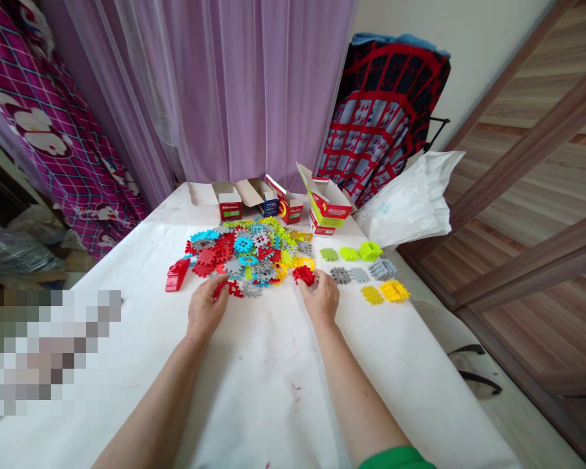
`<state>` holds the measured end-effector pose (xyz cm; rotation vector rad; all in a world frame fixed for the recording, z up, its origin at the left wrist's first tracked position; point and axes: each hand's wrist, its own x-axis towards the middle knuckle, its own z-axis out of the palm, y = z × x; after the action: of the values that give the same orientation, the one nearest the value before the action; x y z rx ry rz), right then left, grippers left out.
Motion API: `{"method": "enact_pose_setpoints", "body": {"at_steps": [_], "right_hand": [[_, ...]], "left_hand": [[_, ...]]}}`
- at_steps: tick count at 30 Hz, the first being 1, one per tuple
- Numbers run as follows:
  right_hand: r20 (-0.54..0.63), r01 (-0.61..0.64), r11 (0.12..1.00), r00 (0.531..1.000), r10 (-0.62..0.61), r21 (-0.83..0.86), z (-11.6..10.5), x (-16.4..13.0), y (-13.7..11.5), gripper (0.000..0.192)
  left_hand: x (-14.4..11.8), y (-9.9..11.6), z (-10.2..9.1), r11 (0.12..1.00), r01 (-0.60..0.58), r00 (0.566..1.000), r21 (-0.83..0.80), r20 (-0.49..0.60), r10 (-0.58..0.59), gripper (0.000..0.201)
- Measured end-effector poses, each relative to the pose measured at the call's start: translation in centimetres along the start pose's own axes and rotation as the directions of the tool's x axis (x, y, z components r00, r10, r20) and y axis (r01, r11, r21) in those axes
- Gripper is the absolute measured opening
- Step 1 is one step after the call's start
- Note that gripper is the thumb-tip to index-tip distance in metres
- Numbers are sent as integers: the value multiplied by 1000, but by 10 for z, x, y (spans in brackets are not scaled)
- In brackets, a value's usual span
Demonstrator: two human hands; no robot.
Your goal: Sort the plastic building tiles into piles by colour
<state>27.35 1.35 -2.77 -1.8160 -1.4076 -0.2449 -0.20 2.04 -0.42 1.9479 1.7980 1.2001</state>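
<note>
Head view, looking down over a white table (268,391); take the pile (244,251) of interlocking plastic pieces as the clock's centre, a heap of red, blue, grey, green and yellow. The right hand (322,299) is near 4 o'clock, thumb and fingers pinching a red cluster (303,275) just beside the pile's edge; a green sleeve (395,458) shows on that arm. The left hand (208,306) is at 7 o'clock, fingers curled at the pile's near edge; red shows by its thumb, but I cannot tell whether it is gripped.

Between 8 and 9 o'clock lies a red block (176,275), apart from the hands; toward 3 o'clock, beyond the right hand, are green pieces (348,254), then grey pieces (340,275), then yellow pieces (395,292) nearer 4, all apart from the pile. From 11 round to 2 o'clock stand four opened boxes (326,212); a white bag (410,195) is between 2 and 3; a lilac curtain (244,85) hangs at 12, a red and black cloth (376,111) at 1 to 2.
</note>
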Motion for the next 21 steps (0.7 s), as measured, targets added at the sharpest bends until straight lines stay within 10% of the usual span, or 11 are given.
{"method": "enact_pose_setpoints", "body": {"at_steps": [14,21], "right_hand": [[-29,44,997,999,-42,68,-4,-4,0,33],[-41,104,984,994,-99,147,-6,-8,6,28]], "left_hand": [[9,-10,-18,986,140,988,88,-85,-132,33],[9,-9,-24,941,75,993,329,64,-101,38]]}}
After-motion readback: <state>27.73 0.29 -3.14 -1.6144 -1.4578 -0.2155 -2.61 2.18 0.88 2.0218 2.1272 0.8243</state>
